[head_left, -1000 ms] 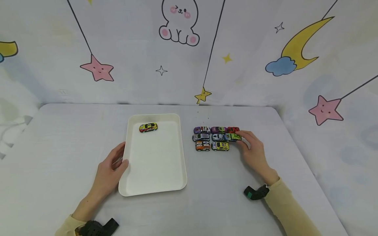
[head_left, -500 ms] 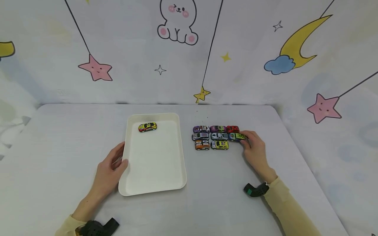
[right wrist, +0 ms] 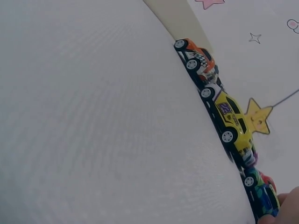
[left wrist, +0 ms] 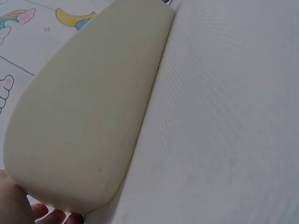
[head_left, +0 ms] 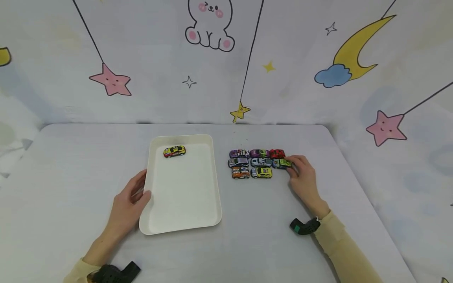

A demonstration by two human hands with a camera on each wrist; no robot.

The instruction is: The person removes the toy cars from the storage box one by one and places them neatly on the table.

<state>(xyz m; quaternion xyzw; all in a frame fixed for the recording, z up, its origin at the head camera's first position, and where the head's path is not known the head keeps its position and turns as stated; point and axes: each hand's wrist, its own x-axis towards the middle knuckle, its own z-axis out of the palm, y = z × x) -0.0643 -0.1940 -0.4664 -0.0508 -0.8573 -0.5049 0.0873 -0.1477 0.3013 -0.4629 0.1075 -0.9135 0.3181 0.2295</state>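
Note:
My left hand [head_left: 128,206] grips the left rim of a white rectangular tray [head_left: 184,212], thumb over the edge and fingers outside. In the left wrist view the tray's outer side [left wrist: 88,107] hides most of the rest. One yellow-and-red toy car [head_left: 174,151] lies inside near the tray's far left corner. Right of the tray, my right hand [head_left: 305,182] pinches a green toy car [head_left: 282,164] at the right end of the middle row, between thumb and fingers. Its left end sits close to a light-blue toy car [head_left: 261,162]; a red toy car [head_left: 277,153] is just behind.
Several more toy cars stand in tight rows, among them an orange one [head_left: 240,173], a yellow one [head_left: 261,173], a silver one [head_left: 238,162] and two purple ones at the back. A white cloth covers the table [head_left: 247,236]; a cartoon-printed backdrop [head_left: 159,51] rises behind it.
My right hand has slid the green car a little to the right, off the light-blue car's end and into line with it. The left hand keeps its grip on the tray.

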